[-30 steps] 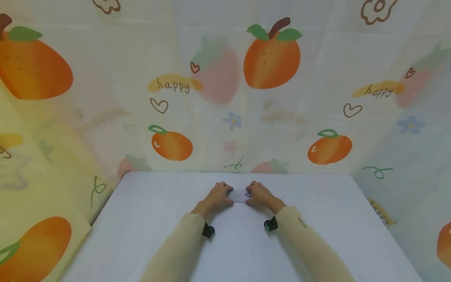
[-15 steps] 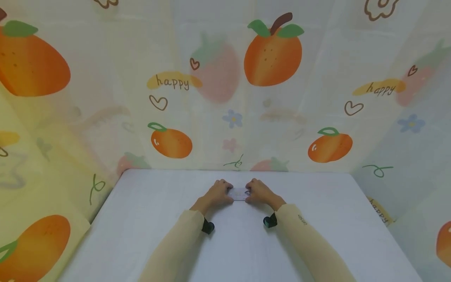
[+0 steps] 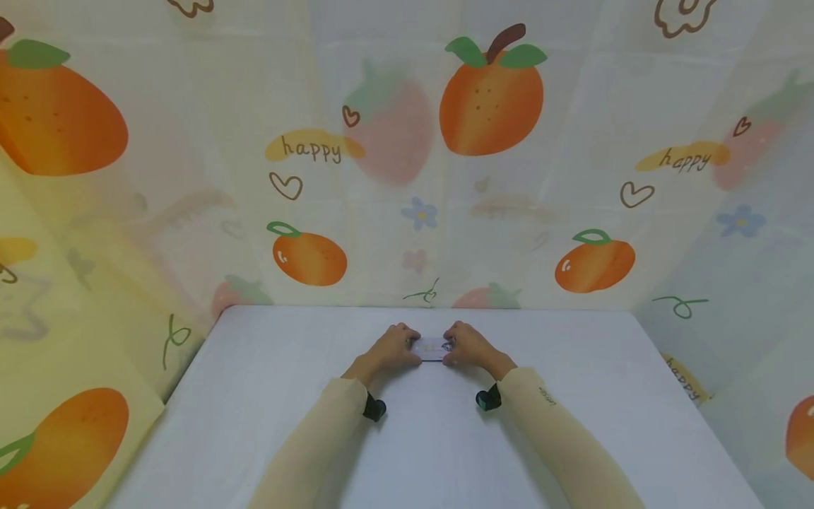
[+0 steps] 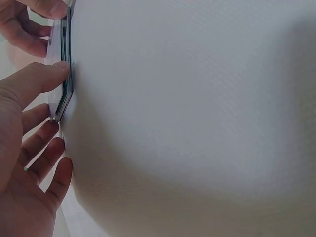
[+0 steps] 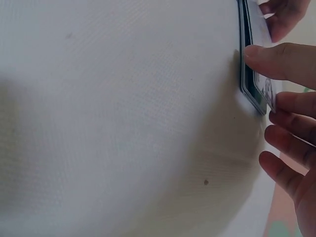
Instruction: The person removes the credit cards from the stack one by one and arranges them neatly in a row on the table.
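Observation:
Between the two hands lies a small flat rectangular stack of cards (image 3: 432,348), pale and printed on top, close over the white table. My left hand (image 3: 396,346) pinches its left end, with the thumb on the near edge and the fingers at the far side. At the right end my right hand (image 3: 469,348) pinches it the same way. In the right wrist view, a pale printed top card (image 5: 261,34) stands slightly apart from the dark-edged layers (image 5: 242,59) beneath. Dark layered edges (image 4: 65,44) also show beside the thumb in the left wrist view.
A white cloth covers the table (image 3: 432,445), whose back edge meets a curtain (image 3: 381,212) printed with fruit and the word "happy". More printed curtain hangs at both sides. A dark wrist camera (image 3: 375,408) hangs under each sleeve.
Both hands keep their hold on the cards in nearly the same spot. A dark line now shows along the stack's near edge. The head view has shifted slightly.

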`<control>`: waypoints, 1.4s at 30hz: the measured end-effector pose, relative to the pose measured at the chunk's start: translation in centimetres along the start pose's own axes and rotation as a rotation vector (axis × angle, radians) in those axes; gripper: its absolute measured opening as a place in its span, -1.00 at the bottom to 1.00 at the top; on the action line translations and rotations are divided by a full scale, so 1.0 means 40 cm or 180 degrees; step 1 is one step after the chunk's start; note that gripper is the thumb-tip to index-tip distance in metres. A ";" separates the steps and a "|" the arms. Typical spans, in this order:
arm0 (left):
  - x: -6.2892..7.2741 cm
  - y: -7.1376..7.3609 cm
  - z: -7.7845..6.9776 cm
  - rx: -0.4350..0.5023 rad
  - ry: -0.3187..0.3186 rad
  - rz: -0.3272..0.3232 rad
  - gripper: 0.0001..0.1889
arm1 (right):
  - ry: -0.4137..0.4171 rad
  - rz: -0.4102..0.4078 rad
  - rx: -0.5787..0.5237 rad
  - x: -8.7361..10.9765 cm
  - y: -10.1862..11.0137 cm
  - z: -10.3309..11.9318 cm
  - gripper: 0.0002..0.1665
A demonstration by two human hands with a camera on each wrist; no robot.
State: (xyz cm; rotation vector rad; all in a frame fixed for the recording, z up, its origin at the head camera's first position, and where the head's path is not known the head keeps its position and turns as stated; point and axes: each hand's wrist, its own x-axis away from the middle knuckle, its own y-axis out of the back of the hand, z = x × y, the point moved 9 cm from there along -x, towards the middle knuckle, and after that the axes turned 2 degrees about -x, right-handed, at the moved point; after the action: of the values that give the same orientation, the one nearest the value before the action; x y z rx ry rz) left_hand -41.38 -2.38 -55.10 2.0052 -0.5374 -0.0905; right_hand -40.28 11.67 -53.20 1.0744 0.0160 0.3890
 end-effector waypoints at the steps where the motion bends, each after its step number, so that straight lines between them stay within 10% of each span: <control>1: 0.000 0.001 0.001 0.0015 0.0007 0.0000 -0.40 | 0.0000 0.0001 0.0001 0.000 0.000 0.000 -0.37; 23: 0.030 0.015 0.012 0.0063 -0.0123 -0.0134 -0.38 | 0.0223 -0.0222 0.0048 0.022 0.009 0.032 -0.36; 42: 0.191 0.057 0.029 0.0271 -0.0216 -0.0497 -0.44 | 0.0650 -0.0390 -0.0131 0.122 -0.012 0.143 -0.40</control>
State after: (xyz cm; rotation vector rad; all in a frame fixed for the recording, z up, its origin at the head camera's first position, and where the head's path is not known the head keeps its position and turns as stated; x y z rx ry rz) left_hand -35.61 -7.34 -52.46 2.1316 -0.4329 -0.2356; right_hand -34.44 8.12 -49.99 0.9842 0.2531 0.3852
